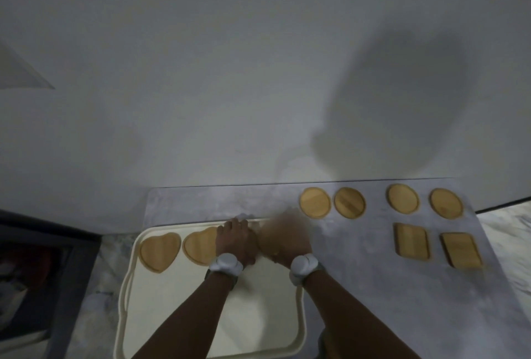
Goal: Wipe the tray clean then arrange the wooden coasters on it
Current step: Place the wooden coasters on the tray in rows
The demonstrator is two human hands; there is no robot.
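A cream tray (149, 315) lies on the grey table at the front left. Two heart-shaped wooden coasters rest along its far edge: one at the left (160, 251), the other (199, 245) partly under my left hand (237, 239). My left hand lies over the tray's far edge, fingers bent; what it holds is hidden. My right hand (283, 239) is motion-blurred beside it over the tray's far right corner, and its grip cannot be made out. Several round coasters (315, 202) sit in a row at the back right, with two rectangular coasters (412, 241) nearer.
The grey table (359, 287) ends at a white wall behind. A dark piece of furniture (43, 272) stands at the left, beyond the table edge. A marbled floor shows at the far right. Both wrists carry white bands.
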